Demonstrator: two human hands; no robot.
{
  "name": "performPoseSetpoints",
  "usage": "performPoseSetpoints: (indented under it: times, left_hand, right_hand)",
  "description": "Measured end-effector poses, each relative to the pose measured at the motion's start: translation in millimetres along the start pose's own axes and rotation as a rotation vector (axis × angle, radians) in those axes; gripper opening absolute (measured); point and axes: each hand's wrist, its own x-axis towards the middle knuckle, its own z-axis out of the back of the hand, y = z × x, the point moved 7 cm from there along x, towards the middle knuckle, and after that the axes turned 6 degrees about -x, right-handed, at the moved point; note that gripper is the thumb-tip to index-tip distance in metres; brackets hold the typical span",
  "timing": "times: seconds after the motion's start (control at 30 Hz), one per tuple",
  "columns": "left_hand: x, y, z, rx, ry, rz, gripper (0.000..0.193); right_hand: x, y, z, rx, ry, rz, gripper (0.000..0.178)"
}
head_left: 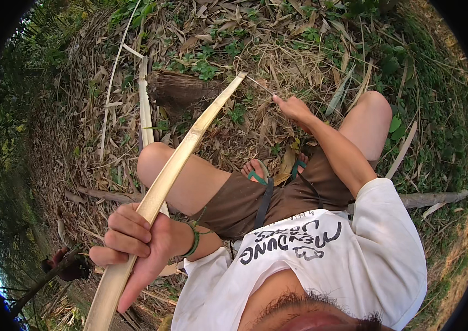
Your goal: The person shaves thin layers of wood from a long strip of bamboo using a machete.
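A long pale split bamboo strip (190, 140) slants from the lower left up to the middle of the view. My left hand (140, 240) is closed round its lower part, the thumb lying along it. A green cord bracelet circles that wrist. Farther out, my right hand (294, 108) grips a knife, its handle mostly hidden by the fingers. The thin knife blade (259, 85), seen nearly edge-on, points at the far end of the strip and appears to touch it.
Beyond my bent knees lies a dark log (181, 88). Another split bamboo piece (145, 107) stands left of it. A branch (432, 198) runs behind me on the right. Dry leaves (85, 110) and green plants cover the ground around my sandalled feet (256, 172).
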Motion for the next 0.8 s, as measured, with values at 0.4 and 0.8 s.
performPoseSetpoints:
  times: [0.4, 0.8]
  left_hand:
    - [8.1, 23.1, -26.4, 0.237, -0.195, 0.038, 0.076]
    - [-12.7, 27.5, -52.0, -0.017, 0.269, 0.043, 0.068]
  right_hand:
    - [-193.5, 110.0, 18.5, 0.418, 0.027, 0.612, 0.061]
    - [-260.3, 145.9, 40.3, 0.348, 0.003, 0.946, 0.051]
